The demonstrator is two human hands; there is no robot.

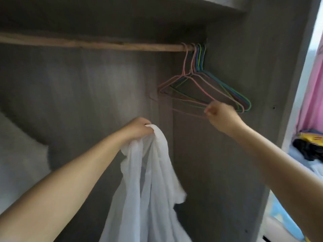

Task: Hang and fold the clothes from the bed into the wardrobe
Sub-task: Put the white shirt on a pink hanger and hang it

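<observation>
My left hand (139, 128) grips the bunched top of a white garment (148, 189) that hangs down in front of the open wardrobe. Higher and to the right, my right hand (220, 114) pinches the bottom bar of a pink wire hanger (185, 79). That hanger hangs with several other coloured hangers (232, 95) at the right end of the wooden rail (97, 44). The rest of the rail is bare.
The grey wardrobe side panel (262, 84) stands right of the hangers, with a shelf (218, 4) above the rail. At the far right lie dark and yellow clothes (307, 145) on the bed, below a pink curtain (312, 93).
</observation>
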